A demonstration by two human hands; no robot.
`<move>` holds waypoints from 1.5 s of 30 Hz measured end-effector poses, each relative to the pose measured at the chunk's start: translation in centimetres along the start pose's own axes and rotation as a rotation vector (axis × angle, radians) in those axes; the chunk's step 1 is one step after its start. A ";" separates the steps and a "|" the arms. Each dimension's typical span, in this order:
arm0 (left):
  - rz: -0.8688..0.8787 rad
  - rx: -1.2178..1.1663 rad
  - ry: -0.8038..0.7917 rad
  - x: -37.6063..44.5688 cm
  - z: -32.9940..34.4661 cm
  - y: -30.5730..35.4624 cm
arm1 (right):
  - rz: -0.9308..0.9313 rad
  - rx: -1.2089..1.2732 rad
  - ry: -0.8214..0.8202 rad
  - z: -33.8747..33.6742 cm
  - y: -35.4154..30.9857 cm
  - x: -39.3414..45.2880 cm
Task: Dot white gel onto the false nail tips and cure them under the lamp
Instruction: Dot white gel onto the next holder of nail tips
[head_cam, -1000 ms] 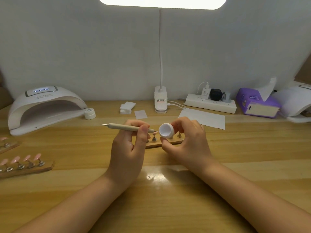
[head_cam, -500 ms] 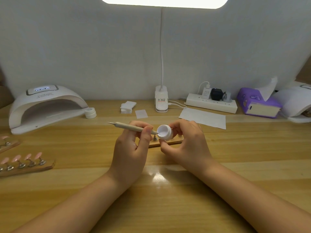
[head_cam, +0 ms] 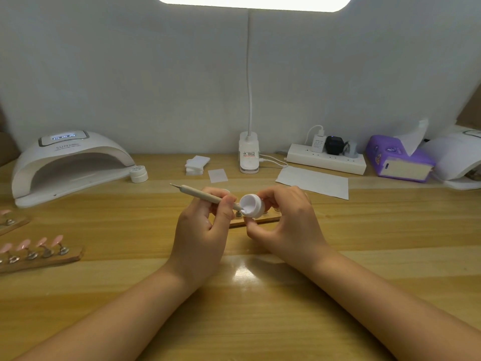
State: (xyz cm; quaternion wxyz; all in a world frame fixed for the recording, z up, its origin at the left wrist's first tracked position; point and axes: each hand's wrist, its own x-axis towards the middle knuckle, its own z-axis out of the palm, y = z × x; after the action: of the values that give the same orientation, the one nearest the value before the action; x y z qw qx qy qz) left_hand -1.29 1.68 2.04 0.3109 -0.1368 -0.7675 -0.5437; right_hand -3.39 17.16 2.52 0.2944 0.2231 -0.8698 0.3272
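Note:
My left hand (head_cam: 201, 230) grips a beige dotting pen (head_cam: 200, 195), its tip dipped into a small white gel pot (head_cam: 250, 205). My right hand (head_cam: 286, 225) holds that pot tilted toward the pen. Behind my hands lies a wooden nail stand (head_cam: 260, 220); its nail tips are mostly hidden. A second wooden stand (head_cam: 41, 257) with several pink nail tips lies at the left. The white curing lamp (head_cam: 67, 165) stands at the back left, its display lit.
The pot's lid (head_cam: 139, 174) sits by the lamp. A third stand (head_cam: 10, 221) pokes in at the left edge. At the back are cotton pads (head_cam: 196, 165), a desk lamp base (head_cam: 249, 156), a power strip (head_cam: 326, 158), a paper sheet (head_cam: 313, 182) and a purple tissue box (head_cam: 398, 162).
The pen's tip has moved right and down into the gel pot, and its back end has tilted up. My right hand has turned the pot a little toward the pen.

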 end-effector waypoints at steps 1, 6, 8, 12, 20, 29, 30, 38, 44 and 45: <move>-0.001 -0.001 0.003 0.0 0.0 0.0 | -0.002 0.000 -0.001 0.0 0.0 0.0; -0.012 -0.012 0.011 0.1 0.0 0.0 | -0.004 -0.001 -0.010 0.0 0.0 0.0; -0.016 -0.010 0.011 0.1 0.0 -0.1 | -0.003 -0.004 -0.014 0.0 0.0 0.0; -0.005 -0.025 0.014 0.1 0.0 -0.1 | 0.001 -0.003 -0.022 0.0 0.0 0.0; -0.027 -0.090 0.068 0.1 0.0 0.0 | 0.012 0.013 -0.019 0.0 0.1 0.0; -0.137 -0.237 0.111 0.3 0.0 0.1 | 0.026 0.032 -0.030 -0.1 -0.2 0.0; -0.142 -0.244 0.111 0.3 0.0 0.1 | 0.027 0.035 -0.033 -0.1 -0.2 0.0; -0.198 -0.245 0.108 0.4 0.0 0.0 | 0.023 0.048 -0.028 -0.1 -0.3 0.0; -0.215 -0.247 0.137 0.6 0.0 -0.2 | 0.025 0.056 -0.022 0.0 -0.2 -0.1; -0.213 -0.246 0.142 0.6 0.0 -0.1 | 0.026 0.057 -0.021 0.0 -0.2 -0.1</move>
State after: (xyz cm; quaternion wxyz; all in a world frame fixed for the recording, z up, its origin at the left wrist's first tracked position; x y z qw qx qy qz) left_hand -1.81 1.56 2.30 0.2859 -0.0528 -0.6814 -0.6717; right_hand -3.20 17.04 2.58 0.2745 0.2236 -0.8660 0.3531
